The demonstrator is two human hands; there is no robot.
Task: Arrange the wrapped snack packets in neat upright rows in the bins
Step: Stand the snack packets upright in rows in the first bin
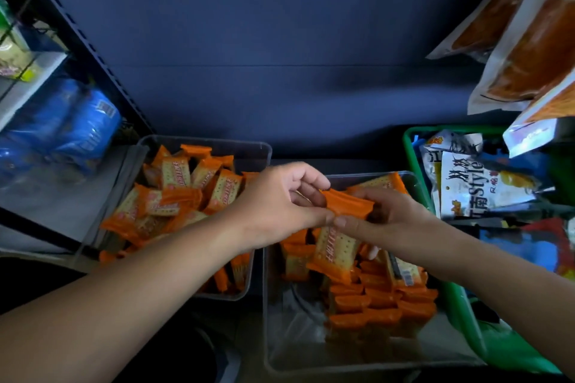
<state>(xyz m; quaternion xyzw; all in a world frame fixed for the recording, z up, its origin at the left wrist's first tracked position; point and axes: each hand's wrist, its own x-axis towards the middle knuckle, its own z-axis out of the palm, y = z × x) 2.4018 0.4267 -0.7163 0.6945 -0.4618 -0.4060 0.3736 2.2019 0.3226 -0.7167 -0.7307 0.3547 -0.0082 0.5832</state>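
A packet (347,204) is pinched by left hand (280,200) and right hand (390,221); upright seating in the right bin (292,342) is judged next.

Dim, soft-focus view; corners bend and blur; faint sheen on wrappers.

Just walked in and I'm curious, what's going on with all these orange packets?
A person is sorting wrapped snacks. The left hand and right hand both pinch an orange packet over the right clear bin, where neat rows already stand at its near right. The left clear bin holds a loose jumble.
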